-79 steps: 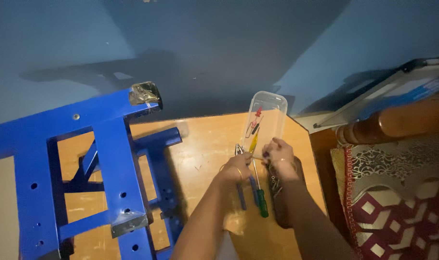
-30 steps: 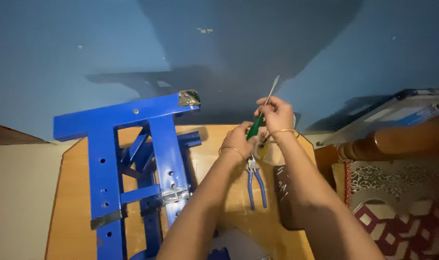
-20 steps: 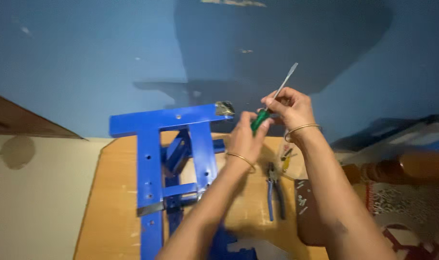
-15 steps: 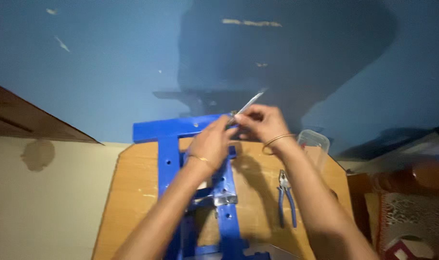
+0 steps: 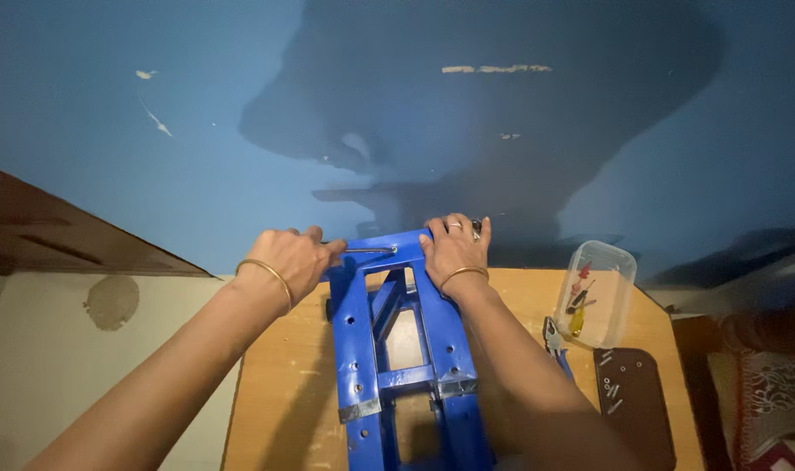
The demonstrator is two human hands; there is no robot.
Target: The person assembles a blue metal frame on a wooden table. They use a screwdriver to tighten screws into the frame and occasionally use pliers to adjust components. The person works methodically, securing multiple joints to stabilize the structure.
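Note:
A blue metal frame [image 5: 355, 336] with drilled holes lies along the wooden table [image 5: 279, 397], its far end toward the blue wall. My left hand [image 5: 291, 262] is closed around a screwdriver's handle, which the fist hides. The thin metal shaft [image 5: 368, 250] points right and its tip meets the frame's top crossbar. My right hand [image 5: 455, 247] grips the frame's far right corner, fingers curled over the edge. Each wrist carries a thin bangle.
A clear plastic box [image 5: 600, 295] with small screwdrivers sits at the right of the table. Blue-handled pliers [image 5: 554, 342] lie beside it. A dark plate [image 5: 631, 397] holds loose screws. A patterned cloth lies at the far right.
Both hands held the screwdriver up in the air; now the left alone holds it with the tip at the crossbar. The right hand has let go and gripped the frame's end.

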